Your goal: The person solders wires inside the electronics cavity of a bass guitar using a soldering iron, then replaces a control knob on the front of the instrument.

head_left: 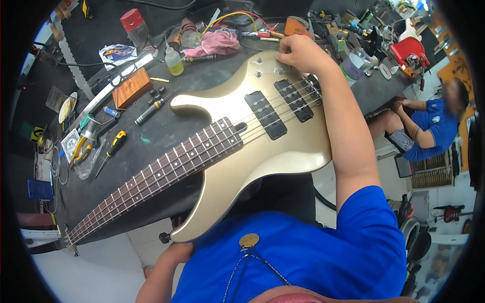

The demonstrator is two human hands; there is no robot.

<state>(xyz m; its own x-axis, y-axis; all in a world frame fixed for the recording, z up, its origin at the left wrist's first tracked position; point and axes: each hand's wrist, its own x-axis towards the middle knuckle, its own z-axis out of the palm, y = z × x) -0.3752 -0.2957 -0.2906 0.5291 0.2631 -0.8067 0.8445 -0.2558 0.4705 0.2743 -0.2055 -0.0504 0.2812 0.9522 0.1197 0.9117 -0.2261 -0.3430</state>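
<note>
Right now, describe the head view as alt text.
A gold bass guitar lies over a dark workbench, right hand at its far edge near the control knobs, left hand beside the near horn. A screwdriver lies beyond the neck.

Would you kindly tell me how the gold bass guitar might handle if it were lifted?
The gold bass guitar probably feels heavy and stiff, given its broad, solid-looking body. Its glossy finish may be slippery. The long neck could make it swing if gripped at one end.
</note>
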